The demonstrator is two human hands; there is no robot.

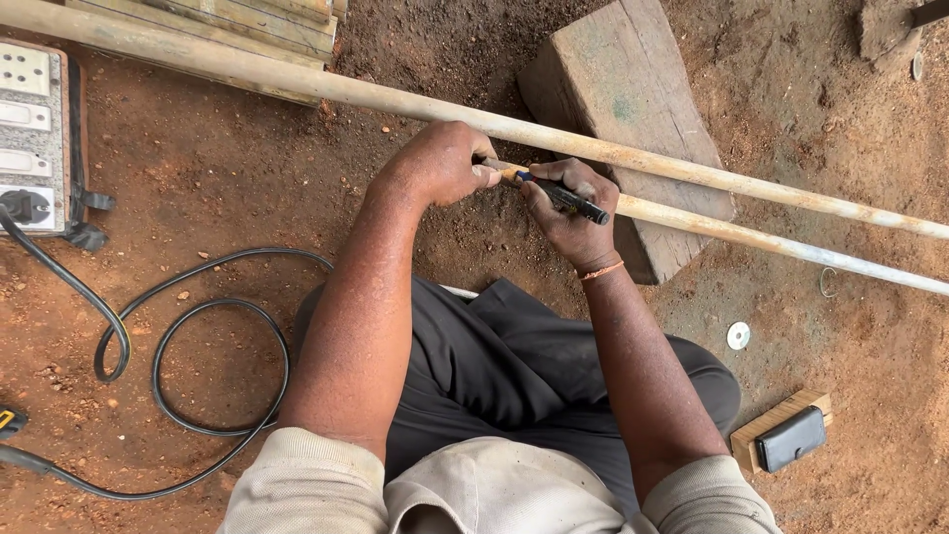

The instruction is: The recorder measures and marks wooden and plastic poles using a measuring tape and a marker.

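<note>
A: What takes up the most room?
B: The red dirt ground [198, 188]. Across it run two long pale pipes. The upper pipe [692, 173] slants from top left to the right edge; the lower pipe [791, 245] lies just beside it and ends under the hands. Both cross a weathered wooden block [633, 109].

A: And along the edges?
B: A socket board [35, 138] sits at the left edge, with a black cable [222, 366] looping over the dirt below it. Stacked timber [257, 25] lies along the top. Open dirt stretches right of the block, with only a small washer [738, 336] and a dark flat case on a wooden offcut [786, 435] near the person's knee.

A: The hands?
B: The left hand [440, 163] is curled over the near end of the lower pipe, fingers closed around it. The right hand [573, 213] pinches a dark marker pen [563, 196], its tip touching the pipe end just beside the left thumb. The two hands nearly touch.
</note>
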